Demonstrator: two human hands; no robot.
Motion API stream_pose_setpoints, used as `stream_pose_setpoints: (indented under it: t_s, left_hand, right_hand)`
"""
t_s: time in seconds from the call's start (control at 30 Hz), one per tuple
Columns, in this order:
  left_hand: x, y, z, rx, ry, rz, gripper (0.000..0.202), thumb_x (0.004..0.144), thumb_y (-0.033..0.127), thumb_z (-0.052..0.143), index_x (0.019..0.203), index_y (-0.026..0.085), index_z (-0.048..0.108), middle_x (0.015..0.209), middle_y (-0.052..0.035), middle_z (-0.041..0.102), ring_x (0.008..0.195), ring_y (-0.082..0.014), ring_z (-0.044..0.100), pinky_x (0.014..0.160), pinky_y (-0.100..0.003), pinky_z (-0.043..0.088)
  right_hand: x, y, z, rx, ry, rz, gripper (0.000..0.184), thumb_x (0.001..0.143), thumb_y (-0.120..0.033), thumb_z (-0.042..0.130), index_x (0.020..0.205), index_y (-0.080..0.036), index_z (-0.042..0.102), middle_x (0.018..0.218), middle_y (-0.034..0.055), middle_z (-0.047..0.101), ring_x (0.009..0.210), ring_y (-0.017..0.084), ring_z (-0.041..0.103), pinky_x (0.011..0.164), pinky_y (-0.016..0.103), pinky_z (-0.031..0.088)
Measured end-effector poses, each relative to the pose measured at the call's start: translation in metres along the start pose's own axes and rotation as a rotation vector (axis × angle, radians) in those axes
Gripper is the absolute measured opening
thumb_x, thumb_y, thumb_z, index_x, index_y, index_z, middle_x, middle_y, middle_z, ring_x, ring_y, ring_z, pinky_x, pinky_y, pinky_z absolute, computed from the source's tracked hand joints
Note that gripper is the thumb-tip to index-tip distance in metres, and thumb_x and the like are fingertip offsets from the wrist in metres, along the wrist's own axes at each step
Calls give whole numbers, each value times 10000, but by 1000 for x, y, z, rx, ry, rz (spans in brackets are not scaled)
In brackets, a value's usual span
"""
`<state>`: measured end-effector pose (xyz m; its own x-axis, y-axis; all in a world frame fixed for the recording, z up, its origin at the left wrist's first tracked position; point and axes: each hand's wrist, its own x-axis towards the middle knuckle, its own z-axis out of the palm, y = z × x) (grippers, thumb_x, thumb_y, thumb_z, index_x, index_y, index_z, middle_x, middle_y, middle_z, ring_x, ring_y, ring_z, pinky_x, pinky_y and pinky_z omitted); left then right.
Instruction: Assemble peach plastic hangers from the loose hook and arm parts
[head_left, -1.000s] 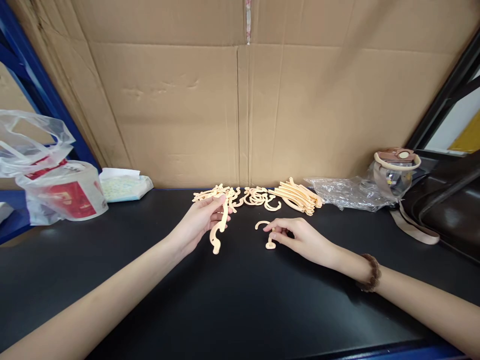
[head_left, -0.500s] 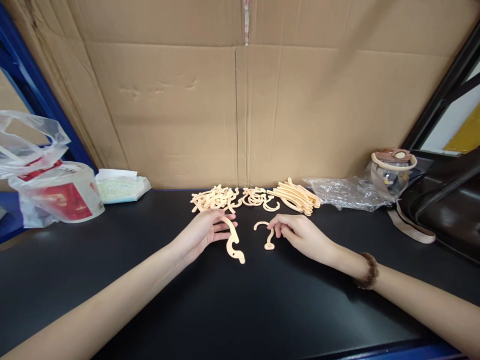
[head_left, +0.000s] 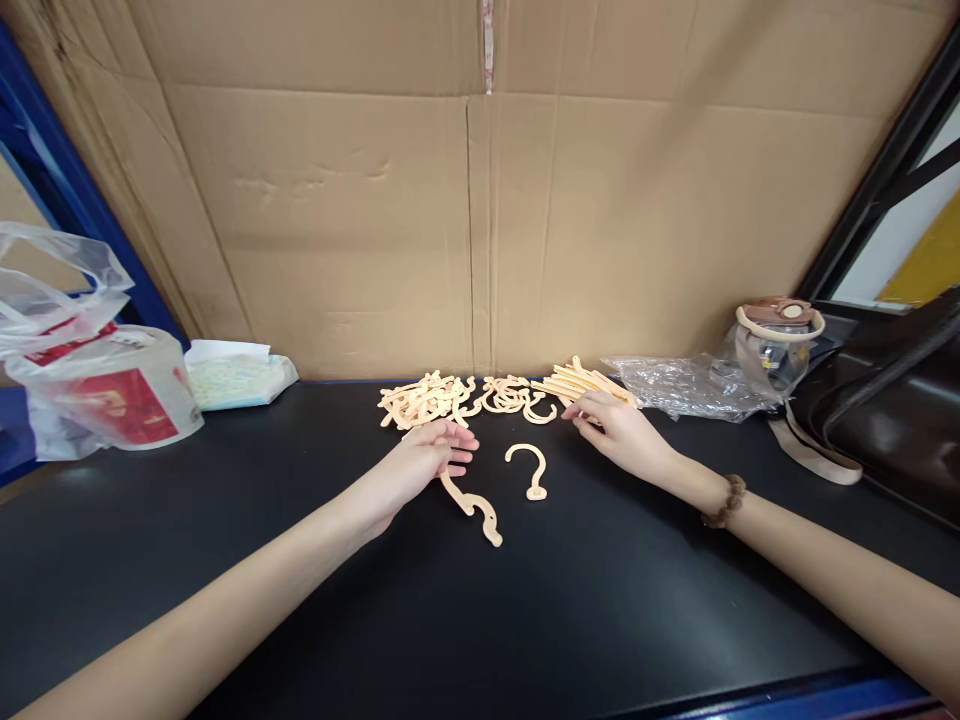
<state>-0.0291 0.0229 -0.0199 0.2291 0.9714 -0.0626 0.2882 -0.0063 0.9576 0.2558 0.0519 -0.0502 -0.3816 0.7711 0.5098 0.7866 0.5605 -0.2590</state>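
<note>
My left hand (head_left: pixel 431 455) is over the table at centre left, its fingers loosely spread. A curved cream hanger arm (head_left: pixel 476 510) extends from beneath it, upper end hidden by the hand. Just right of that lies a cream hanger hook (head_left: pixel 536 470), untouched, its small flat base nearest me. My right hand (head_left: pixel 622 435) reaches toward a pile of straight cream bars (head_left: pixel 581 378), thumb and fingers apart. Its fingertips overlap the pile's front in view; contact cannot be made out. Behind my left hand sits a heap of curved arms (head_left: pixel 424 397), beside several loose hooks (head_left: pixel 506 393).
A cardboard wall (head_left: pixel 337 230) stands behind the black table (head_left: pixel 562 610). On the left are a bagged white tub (head_left: pixel 135 390) and a soft packet (head_left: pixel 240 378). Clear plastic wrap (head_left: pixel 682 385), a strapped clear cup (head_left: pixel 776 350) and a dark bag (head_left: pixel 892 400) occupy the right.
My right hand has let go of the hook and moved right and back to the straight bars. The hanger arm at my left hand has turned and shifted toward me; that hand's fingers have loosened.
</note>
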Motion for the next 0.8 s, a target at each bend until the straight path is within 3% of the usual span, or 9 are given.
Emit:
stream_pose_setpoints:
  t_s: [0.17,0.3,0.37,0.43,0.5,0.57,0.67,0.8]
  left_hand:
    - [3,-8,-8,388,54,224,173,712,185,454,806,221,594,811,-6,655,639,-162,623,519,-246,477]
    - [0,-4,-11,611,29,250,155,819,253,417,829,238,571,729,19,644,467,-136,579,439,-238,425]
    - [1,-1,-13,776,59,294,185,851,251,395,849,234,580,728,8,658,522,-169,614,483,-265,450]
    - [6,-3,-17,1009,119,458,231,877,217,377,899,220,607,835,-33,691,749,-225,659,616,-311,490]
    - [15,-9,-23,1208,128,665,304,870,124,366,1007,198,627,1068,-74,682,1060,-261,590,820,-358,476]
    - [26,-17,-30,1351,78,813,455,813,-4,354,1135,192,609,1265,-64,608,1244,-241,467,978,-367,391]
    - [42,-24,-34,1525,17,912,567,784,-81,353,1218,209,575,1282,-37,604,1224,-200,485,1010,-340,346]
    - [51,-24,-27,1604,24,972,330,869,1,436,1089,155,629,1104,-91,667,1066,-226,563,921,-345,378]
  right_hand:
    - [-1,-7,1,1,-51,-76,181,889,-159,462,929,-212,630,949,55,647,911,212,590,832,375,465]
    - [-1,-6,1,-3,-64,-85,178,895,-162,462,945,-210,626,967,56,640,932,217,584,845,383,460]
    - [-1,-5,2,-4,-69,-85,180,897,-160,458,949,-210,623,974,58,637,935,218,581,850,389,460]
    - [-1,-6,2,-5,-76,-87,180,899,-159,456,951,-211,621,978,60,631,945,220,577,861,394,457]
    - [-2,-7,3,-3,-86,-92,178,901,-161,458,952,-209,622,987,64,624,963,221,570,880,397,451]
    - [-2,-9,4,1,-97,-96,176,902,-163,461,951,-205,625,996,68,622,978,223,564,895,401,446]
    - [-2,-11,6,10,-113,-101,183,903,-162,460,959,-201,630,1004,70,624,982,224,565,899,404,450]
    - [-2,-11,9,16,-116,-109,185,898,-159,466,960,-205,635,994,69,625,978,226,567,898,411,455]
